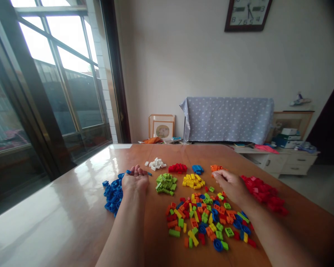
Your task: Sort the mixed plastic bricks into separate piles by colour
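Note:
My left hand (136, 178) is palm up beside the pile of blue bricks (113, 194), its fingers loosely curled and apart. One small blue brick (128, 171) shows by its thumb, and a thin blue piece (149, 173) pokes out past the other side; whether they touch the hand I cannot tell. My right hand (230, 182) has its fingers pressed together at the small pile of orange bricks (216, 168). What lies between those fingertips is hidden. Below it spreads a mixed heap of coloured bricks (204, 217).
Sorted piles of white bricks (157, 163), red bricks (177, 168), light blue bricks (197, 169), green bricks (166, 183) and yellow bricks (193, 181) stand on the brown table (80, 218). A larger red pile (264, 193) lies right of my right forearm.

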`<action>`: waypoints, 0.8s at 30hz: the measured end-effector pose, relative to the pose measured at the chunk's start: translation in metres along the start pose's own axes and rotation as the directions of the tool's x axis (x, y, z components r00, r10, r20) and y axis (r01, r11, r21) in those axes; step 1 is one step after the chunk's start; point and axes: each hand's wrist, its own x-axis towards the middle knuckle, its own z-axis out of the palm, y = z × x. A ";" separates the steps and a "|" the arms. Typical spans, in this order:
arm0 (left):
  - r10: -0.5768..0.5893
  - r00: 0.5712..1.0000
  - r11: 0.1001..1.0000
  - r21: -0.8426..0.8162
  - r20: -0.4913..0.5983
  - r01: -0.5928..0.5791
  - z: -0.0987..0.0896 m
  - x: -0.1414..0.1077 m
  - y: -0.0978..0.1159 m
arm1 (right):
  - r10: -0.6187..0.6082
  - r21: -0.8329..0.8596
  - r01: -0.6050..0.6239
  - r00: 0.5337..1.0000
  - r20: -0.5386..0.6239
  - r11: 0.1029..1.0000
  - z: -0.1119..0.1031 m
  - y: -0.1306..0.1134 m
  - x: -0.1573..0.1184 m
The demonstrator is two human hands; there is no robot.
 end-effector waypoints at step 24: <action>0.027 0.999 0.993 -0.113 0.027 -0.023 0.005 -0.011 0.009 | 0.006 0.029 -0.009 0.995 0.104 1.000 0.009 -0.011 -0.007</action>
